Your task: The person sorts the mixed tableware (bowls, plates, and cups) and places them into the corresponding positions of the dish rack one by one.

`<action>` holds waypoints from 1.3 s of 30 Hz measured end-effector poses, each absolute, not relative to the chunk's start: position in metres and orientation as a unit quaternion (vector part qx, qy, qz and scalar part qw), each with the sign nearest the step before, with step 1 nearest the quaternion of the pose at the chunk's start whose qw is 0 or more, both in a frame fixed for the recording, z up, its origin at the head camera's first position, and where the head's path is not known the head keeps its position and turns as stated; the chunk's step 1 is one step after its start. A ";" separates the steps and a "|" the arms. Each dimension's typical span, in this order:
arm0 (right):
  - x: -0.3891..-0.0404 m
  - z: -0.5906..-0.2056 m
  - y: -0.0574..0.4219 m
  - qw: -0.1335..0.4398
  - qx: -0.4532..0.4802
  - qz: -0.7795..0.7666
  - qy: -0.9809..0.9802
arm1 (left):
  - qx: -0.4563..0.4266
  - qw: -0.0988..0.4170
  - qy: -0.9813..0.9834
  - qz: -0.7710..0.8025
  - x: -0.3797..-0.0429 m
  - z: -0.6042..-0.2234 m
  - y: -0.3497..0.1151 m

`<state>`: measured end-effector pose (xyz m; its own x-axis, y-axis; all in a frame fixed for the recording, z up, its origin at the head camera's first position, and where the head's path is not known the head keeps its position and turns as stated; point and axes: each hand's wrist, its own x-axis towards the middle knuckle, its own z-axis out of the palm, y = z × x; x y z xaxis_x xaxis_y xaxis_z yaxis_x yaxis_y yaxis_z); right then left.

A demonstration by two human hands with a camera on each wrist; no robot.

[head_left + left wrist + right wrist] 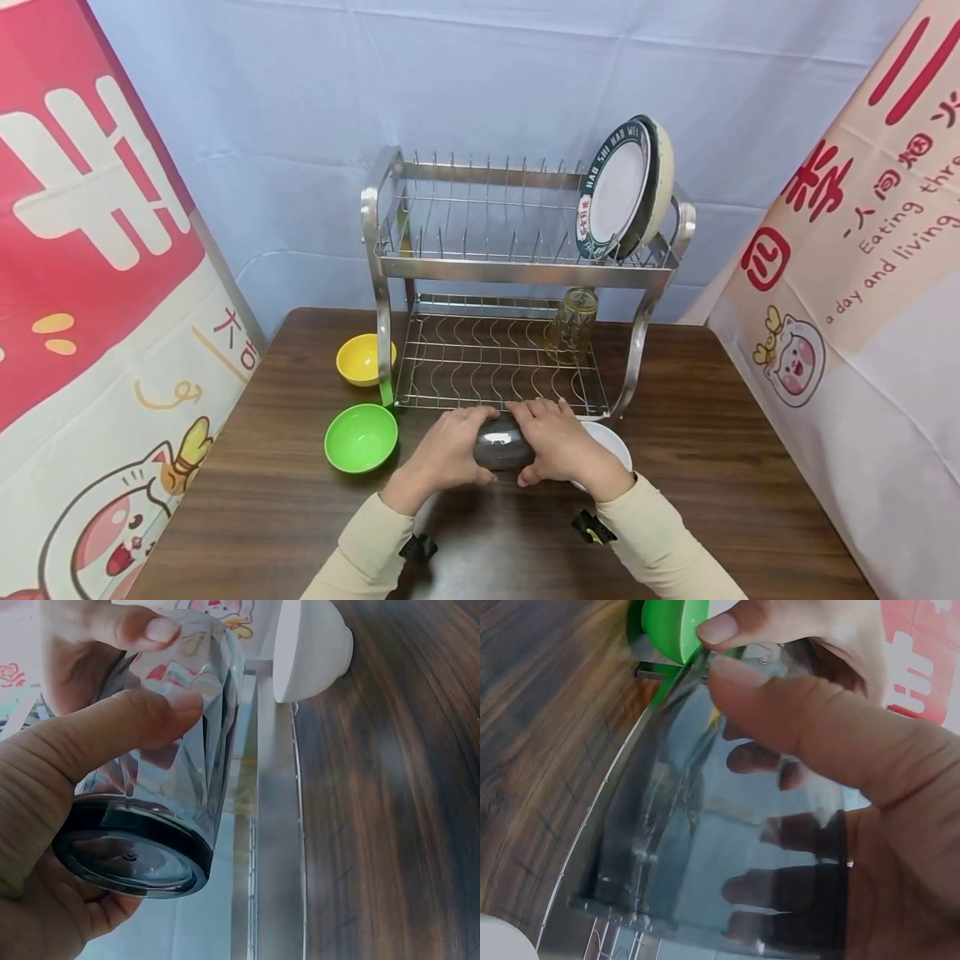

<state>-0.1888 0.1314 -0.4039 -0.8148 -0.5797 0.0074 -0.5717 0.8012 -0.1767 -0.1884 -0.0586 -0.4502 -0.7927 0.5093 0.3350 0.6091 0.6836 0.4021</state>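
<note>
A smoky grey, see-through drinking glass [504,446] is held in the air above the table's near side, in front of the rack. My left hand [452,450] grips one end of it and my right hand [558,442] grips the other. In the left wrist view the thick round base of the glass [161,825] is beside my left palm, with my left thumb [135,724] along its side. Through the wall of the glass [667,817], the right wrist view shows my right fingers curled round the far side. A white bowl [613,446] is partly hidden behind my right hand.
A two-tier metal dish rack [517,271] stands at the back. Plates [615,187] lean upright at its upper right, and an amber glass [573,325] sits on the lower tier. Left of it are a yellow bowl [358,361] and a green bowl [361,438].
</note>
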 end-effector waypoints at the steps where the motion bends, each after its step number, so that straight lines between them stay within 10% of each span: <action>1: -0.189 -0.405 0.130 0.026 -0.299 -0.076 0.951 | -0.306 0.096 -0.911 -0.260 -0.188 -0.450 -0.058; 39: -0.193 -0.420 0.148 0.025 -0.342 -0.087 0.935 | -0.321 0.099 -0.905 -0.261 -0.186 -0.452 -0.076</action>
<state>-0.1931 0.1482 -0.4205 -0.7643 -0.6448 0.0134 -0.6362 0.7503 -0.1797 -0.1864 -0.0758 -0.4521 -0.7741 0.5299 0.3464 0.6330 0.6574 0.4088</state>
